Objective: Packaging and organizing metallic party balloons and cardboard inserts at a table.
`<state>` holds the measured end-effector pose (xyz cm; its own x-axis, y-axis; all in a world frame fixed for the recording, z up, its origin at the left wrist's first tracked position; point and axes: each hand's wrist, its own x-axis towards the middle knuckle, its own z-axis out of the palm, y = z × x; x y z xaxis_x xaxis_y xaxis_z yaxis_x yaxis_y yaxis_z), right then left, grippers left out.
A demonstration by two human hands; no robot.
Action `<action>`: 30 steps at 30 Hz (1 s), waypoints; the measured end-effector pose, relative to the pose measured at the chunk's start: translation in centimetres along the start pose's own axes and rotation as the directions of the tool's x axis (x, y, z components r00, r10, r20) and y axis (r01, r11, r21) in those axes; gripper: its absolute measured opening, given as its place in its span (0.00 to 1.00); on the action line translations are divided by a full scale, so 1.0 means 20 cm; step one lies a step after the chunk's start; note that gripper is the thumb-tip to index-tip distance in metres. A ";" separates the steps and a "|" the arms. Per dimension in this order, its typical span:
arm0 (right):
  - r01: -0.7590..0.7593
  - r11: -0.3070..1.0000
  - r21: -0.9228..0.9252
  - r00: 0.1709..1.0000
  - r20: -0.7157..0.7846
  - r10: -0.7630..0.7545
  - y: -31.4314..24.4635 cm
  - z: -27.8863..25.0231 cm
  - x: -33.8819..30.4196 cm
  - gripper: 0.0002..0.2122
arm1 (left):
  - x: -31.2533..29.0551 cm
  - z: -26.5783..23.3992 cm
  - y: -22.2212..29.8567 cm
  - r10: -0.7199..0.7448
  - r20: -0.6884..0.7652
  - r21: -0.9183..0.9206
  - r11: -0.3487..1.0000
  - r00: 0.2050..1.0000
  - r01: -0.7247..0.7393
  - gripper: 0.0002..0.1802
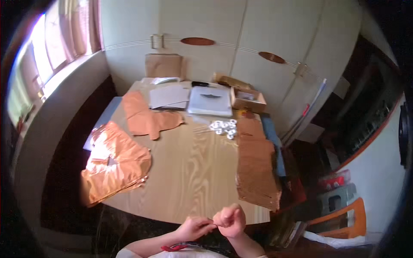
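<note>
Close together at the table's near edge are my left hand (197, 228) and my right hand (231, 220). Both have their fingers curled into a pinch, with the fingertips meeting between them. Anything held there is too small to make out. Shiny orange fabric (118, 161) lies folded on the table's left side. Beyond it is a flat orange cloth piece (146, 118). A stack of brownish-orange cloth (257, 165) runs along the right side. White thread spools (224, 127), several of them, cluster near the table's middle, beside thin sticks (201, 129).
The wooden table (189, 172) carries a translucent plastic case (210, 102), grey-white sheets (169, 96) and a cardboard box (248, 99) at its far side. A chair back (163, 65) stands behind it. At the lower right is an orange-framed stool (357, 217).
</note>
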<state>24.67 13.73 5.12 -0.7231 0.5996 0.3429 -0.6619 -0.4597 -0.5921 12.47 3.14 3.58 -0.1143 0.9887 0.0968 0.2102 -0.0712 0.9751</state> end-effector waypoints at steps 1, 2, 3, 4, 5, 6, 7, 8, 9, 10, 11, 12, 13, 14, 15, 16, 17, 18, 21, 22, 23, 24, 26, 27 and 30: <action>-0.056 0.994 -0.096 0.998 0.021 0.059 0.04 0.02 0.02 0.17 | -0.06 -0.08 0.03 -0.139 0.027 -0.124 0.982 0.990 0.141 0.08; -0.113 0.977 -0.181 0.991 0.049 0.124 0.08 0.06 0.05 0.17 | -0.16 -0.17 -0.01 -0.042 0.026 -0.136 0.990 0.999 0.045 0.09; 0.024 0.931 -0.365 0.978 0.202 0.053 0.11 0.04 0.10 0.21 | -0.23 -0.29 -0.03 0.080 0.067 -0.021 0.997 0.995 -0.078 0.10; 0.049 0.931 -0.361 0.956 0.286 0.061 0.08 0.10 0.17 0.22 | -0.34 -0.41 -0.08 0.033 0.129 -0.106 0.994 0.991 -0.019 0.11; 0.066 0.935 -0.349 0.928 0.366 0.071 0.01 0.19 0.24 0.23 | -0.47 -0.56 -0.16 0.083 0.188 -0.119 0.991 0.979 -0.062 0.12; 0.082 0.937 -0.339 0.897 0.435 0.079 -0.06 0.29 0.30 0.25 | -0.61 -0.70 -0.19 -0.132 0.216 -0.094 0.983 0.967 0.155 0.13; 0.070 0.965 -0.254 0.870 0.489 0.066 -0.13 0.38 0.34 0.27 | -0.78 -0.80 -0.25 -0.327 0.129 -0.249 0.903 0.936 0.350 0.12; 0.053 0.985 -0.163 0.839 0.543 0.045 -0.19 0.49 0.38 0.30 | -0.97 -0.88 -0.36 -0.459 0.007 -0.359 0.828 0.888 0.431 0.11; 0.105 0.994 -0.021 0.817 0.572 -0.074 -0.22 0.63 0.40 0.30 | -1.18 -0.97 -0.53 -0.641 -0.212 -0.285 0.762 0.738 0.581 0.10; 0.145 0.987 0.065 0.790 0.593 -0.156 -0.26 0.71 0.40 0.28 | -1.24 -1.03 -0.66 -0.756 -0.397 -0.437 0.655 0.521 0.617 0.08; 0.177 0.972 0.157 0.753 0.614 -0.237 -0.30 0.77 0.39 0.27 | -1.36 -1.08 -0.95 -0.764 -0.567 -0.688 0.645 0.307 0.333 0.10; 0.195 0.958 0.211 0.711 0.642 -0.286 -0.37 0.79 0.35 0.24 | -1.44 -1.19 -1.20 -0.728 -0.627 -0.669 0.685 0.277 0.288 0.14; 0.192 0.942 0.277 0.673 0.662 -0.331 -0.42 0.78 0.31 0.22 | -1.54 -1.27 -1.36 -0.695 -0.684 -0.651 0.719 0.223 0.245 0.19; 0.133 0.914 0.383 0.639 0.672 -0.374 -0.41 0.73 0.29 0.19 | -1.79 -1.27 -1.36 -0.648 -0.748 -0.552 0.726 0.142 0.410 0.22; 0.111 0.897 0.428 0.597 0.693 -0.405 -0.44 0.73 0.26 0.17 | -1.81 -1.27 -1.42 -0.603 -0.786 -0.445 0.705 0.137 0.553 0.24; 0.095 0.885 0.457 0.571 0.703 -0.424 -0.47 0.73 0.25 0.17 | -1.83 -1.28 -1.48 -0.555 -0.820 -0.327 0.655 0.139 0.681 0.28; 0.064 0.888 0.455 0.549 0.727 -0.412 -0.47 0.70 0.24 0.17 | -1.84 -1.27 -1.55 -0.498 -0.855 -0.205 0.583 0.147 0.786 0.31; 0.026 0.892 0.451 0.526 0.753 -0.396 -0.48 0.71 0.26 0.18 | -1.91 -1.28 -1.65 -0.416 -0.896 -0.108 0.546 0.157 0.831 0.32; -0.126 0.923 0.363 0.431 0.858 -0.279 -0.46 0.66 0.34 0.18 | -2.00 -1.45 -1.77 0.157 -0.952 0.306 0.572 0.265 0.761 0.35; -0.185 0.941 0.283 0.378 0.904 -0.198 -0.43 0.65 0.37 0.18 | -2.00 -1.50 -1.74 0.191 -0.980 0.178 0.701 0.059 0.691 0.31; -0.224 0.963 0.150 0.323 0.944 -0.071 -0.37 0.64 0.41 0.18 | -1.85 -1.52 -1.72 0.188 -0.972 0.086 0.844 -0.143 0.530 0.28; -0.230 0.972 -0.038 0.289 0.952 0.105 -0.33 0.62 0.44 0.18 | -1.47 -1.53 -1.61 0.135 -0.946 0.041 0.952 -0.294 0.305 0.25; -0.268 0.914 -0.305 0.157 0.922 0.354 -0.22 0.53 0.56 0.19 | -1.29 -1.57 -1.17 0.452 -0.841 0.271 0.828 -0.298 0.492 0.23; -0.197 0.843 -0.501 0.163 0.831 0.532 -0.17 0.47 0.60 0.19 | -1.09 -1.54 -0.91 0.615 -0.770 0.438 0.702 -0.168 0.562 0.21; 0.026 0.443 -0.896 0.508 0.394 0.766 0.33 0.34 0.77 0.20 | -0.87 -1.39 -0.34 0.765 -0.640 0.555 0.394 0.073 0.733 0.15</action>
<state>7.78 15.46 11.43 -0.9521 -0.3057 0.0076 -0.1351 0.3984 -0.9072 -14.05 -17.33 0.83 -0.4690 -0.0663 0.8807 0.5377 0.7696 0.3443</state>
